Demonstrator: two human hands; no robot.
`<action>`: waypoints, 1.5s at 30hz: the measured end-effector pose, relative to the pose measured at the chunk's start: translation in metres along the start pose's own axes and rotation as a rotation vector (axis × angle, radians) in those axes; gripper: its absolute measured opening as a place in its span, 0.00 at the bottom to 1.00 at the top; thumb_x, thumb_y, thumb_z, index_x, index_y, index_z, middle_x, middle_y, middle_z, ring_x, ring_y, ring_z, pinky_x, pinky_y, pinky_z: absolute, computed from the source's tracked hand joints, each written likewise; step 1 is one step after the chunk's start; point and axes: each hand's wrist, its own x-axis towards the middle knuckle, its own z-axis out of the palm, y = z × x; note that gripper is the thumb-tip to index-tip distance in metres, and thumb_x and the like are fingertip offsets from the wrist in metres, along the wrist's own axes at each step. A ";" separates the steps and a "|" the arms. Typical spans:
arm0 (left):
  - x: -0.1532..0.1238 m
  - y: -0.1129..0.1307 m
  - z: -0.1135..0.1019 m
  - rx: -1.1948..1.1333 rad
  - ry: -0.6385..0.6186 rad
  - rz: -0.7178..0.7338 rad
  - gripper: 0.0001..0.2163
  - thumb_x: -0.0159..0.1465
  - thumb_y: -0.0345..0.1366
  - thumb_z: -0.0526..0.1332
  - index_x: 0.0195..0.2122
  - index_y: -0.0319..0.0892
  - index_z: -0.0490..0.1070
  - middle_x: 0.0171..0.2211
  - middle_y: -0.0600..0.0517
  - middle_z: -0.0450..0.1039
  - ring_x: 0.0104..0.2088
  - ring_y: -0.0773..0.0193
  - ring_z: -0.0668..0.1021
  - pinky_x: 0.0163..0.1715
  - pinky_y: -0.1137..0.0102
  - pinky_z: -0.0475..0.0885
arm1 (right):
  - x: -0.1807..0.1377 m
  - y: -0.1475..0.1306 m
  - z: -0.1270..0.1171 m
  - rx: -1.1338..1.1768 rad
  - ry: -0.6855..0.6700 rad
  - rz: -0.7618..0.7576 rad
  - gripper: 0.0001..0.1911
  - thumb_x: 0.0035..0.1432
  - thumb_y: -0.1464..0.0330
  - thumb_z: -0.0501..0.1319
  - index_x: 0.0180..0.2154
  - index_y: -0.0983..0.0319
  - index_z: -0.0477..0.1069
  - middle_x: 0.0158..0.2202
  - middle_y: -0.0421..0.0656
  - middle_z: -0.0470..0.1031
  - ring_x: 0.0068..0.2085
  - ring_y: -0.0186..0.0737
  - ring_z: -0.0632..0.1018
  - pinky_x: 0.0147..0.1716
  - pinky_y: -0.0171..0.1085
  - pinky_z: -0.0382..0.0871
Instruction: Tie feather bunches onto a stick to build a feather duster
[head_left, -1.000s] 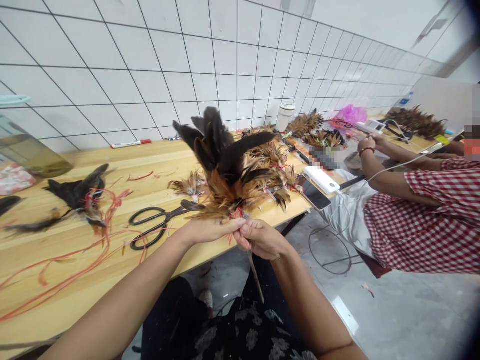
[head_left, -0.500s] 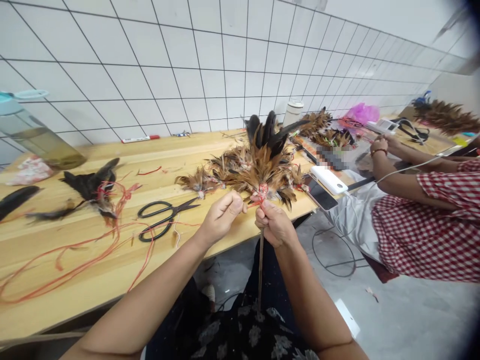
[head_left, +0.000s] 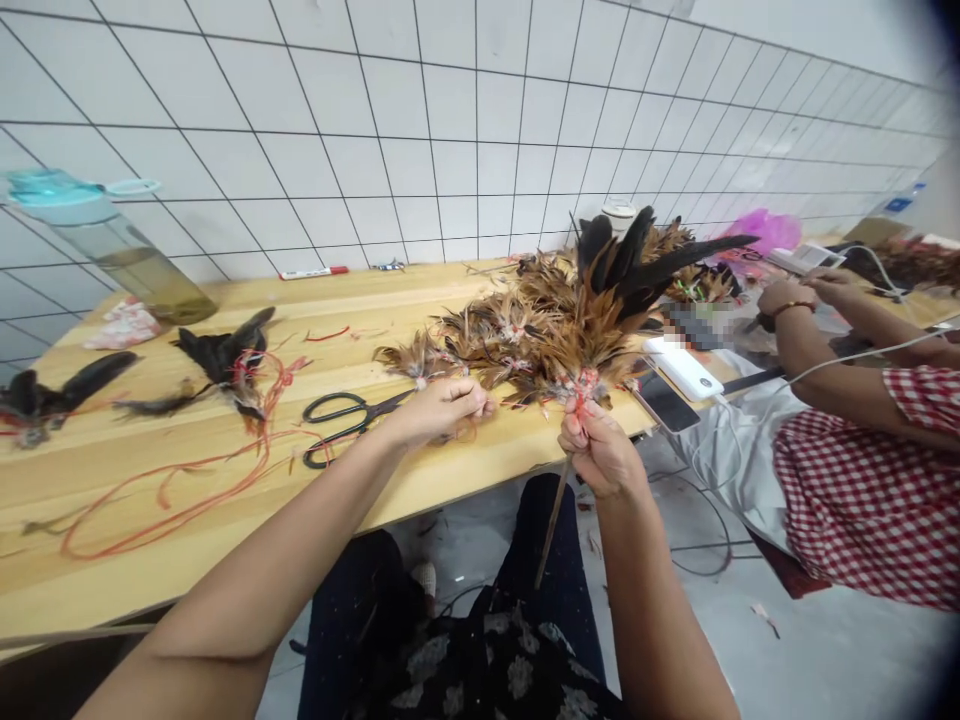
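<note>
My right hand point(head_left: 596, 450) is closed round a thin wooden stick point(head_left: 553, 525) topped by a bunch of brown and black feathers point(head_left: 611, 300) bound with red string. It holds the stick upright just off the table's front edge. My left hand point(head_left: 442, 405) rests on the wooden table point(head_left: 225, 520) with its fingers pinched together at a small brown feather bundle point(head_left: 416, 360); what it grips is too small to make out. More small feather bundles point(head_left: 510, 325) lie between my hands.
Black scissors point(head_left: 345, 420) lie left of my left hand, amid loose red string point(head_left: 187, 490) and dark feathers point(head_left: 225, 355). A water bottle point(head_left: 112, 245) stands at the back left. A person in a red checked garment point(head_left: 862, 470) sits on the right beside a white power bank point(head_left: 682, 365).
My left hand let go of the stick's binding and moved left down onto the table by the feather bundles. My right hand carried the feathered stick to the right.
</note>
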 end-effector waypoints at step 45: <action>0.005 -0.014 -0.023 0.399 0.167 0.633 0.10 0.63 0.25 0.55 0.39 0.40 0.75 0.36 0.49 0.76 0.38 0.67 0.76 0.40 0.73 0.71 | 0.042 0.050 0.051 -0.221 0.087 0.248 0.21 0.41 0.53 0.67 0.22 0.62 0.63 0.14 0.34 0.62 0.15 0.23 0.52 0.16 0.31 0.38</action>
